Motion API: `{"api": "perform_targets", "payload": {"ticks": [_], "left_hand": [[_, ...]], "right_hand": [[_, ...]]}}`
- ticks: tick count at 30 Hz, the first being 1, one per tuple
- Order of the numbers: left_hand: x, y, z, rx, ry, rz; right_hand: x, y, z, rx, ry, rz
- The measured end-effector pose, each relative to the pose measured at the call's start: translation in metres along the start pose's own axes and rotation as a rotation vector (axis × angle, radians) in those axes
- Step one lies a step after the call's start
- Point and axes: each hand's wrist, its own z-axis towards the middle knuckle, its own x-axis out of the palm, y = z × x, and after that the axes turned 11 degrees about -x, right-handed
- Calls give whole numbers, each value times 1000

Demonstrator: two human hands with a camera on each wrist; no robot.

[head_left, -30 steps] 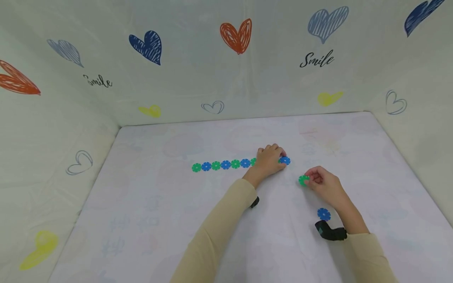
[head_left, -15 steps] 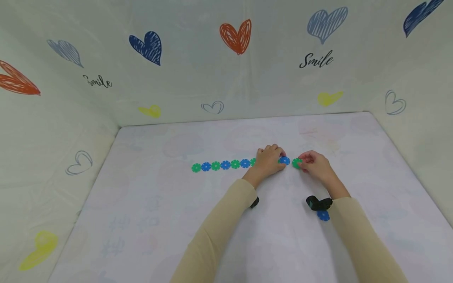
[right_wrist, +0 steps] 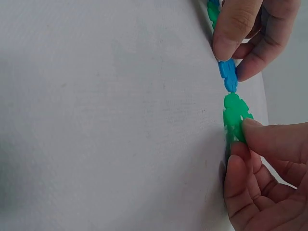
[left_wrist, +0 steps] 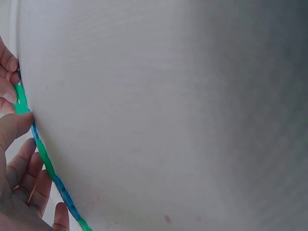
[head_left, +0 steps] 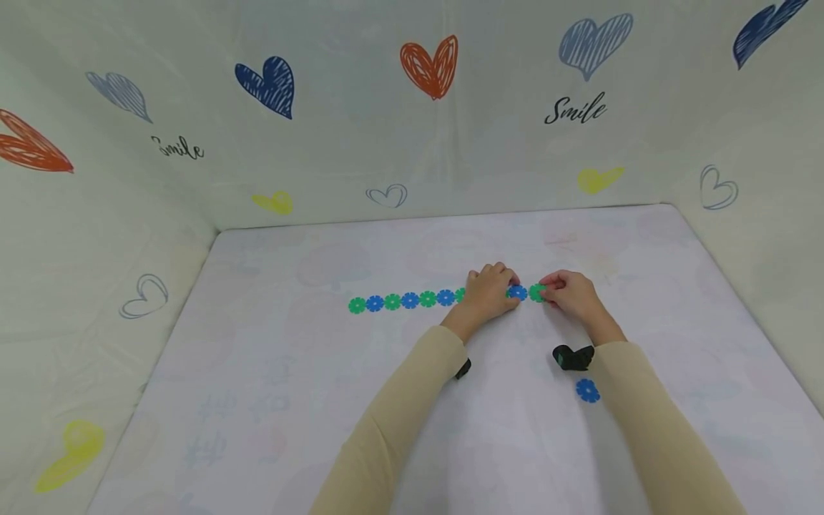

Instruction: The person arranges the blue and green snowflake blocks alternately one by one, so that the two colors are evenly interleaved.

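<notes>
A straight row of green and blue notched flower-shaped discs (head_left: 410, 300), alternating in colour, lies across the table; the left hand covers part of it. That left hand (head_left: 489, 292) pinches the blue disc (head_left: 518, 292) at the row's right end between thumb and fingers. Between its thumb and fingers, the right hand (head_left: 573, 295) holds a single green disc (head_left: 537, 292). In the right wrist view, the green disc (right_wrist: 235, 111) sits tilted, its rim right at the blue disc's (right_wrist: 228, 77) edge; I cannot tell whether they interlock.
One loose blue disc (head_left: 587, 390) lies on the white-covered table (head_left: 290, 443), near the right forearm. A black wrist camera (head_left: 573, 357) sits at the right cuff. Pale walls (head_left: 335, 143) printed with hearts stand behind and at the sides.
The right hand has carried the green disc up and left to the row's right end. The left hand keeps its place, and the loose blue disc stays put.
</notes>
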Motion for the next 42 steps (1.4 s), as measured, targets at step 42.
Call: {"api": "perform_targets", "payload": {"ticks": [42], "left_hand": [[0, -1, 0, -1, 13, -24]], "right_hand": [[-2, -5, 4, -96, 101, -96]]}}
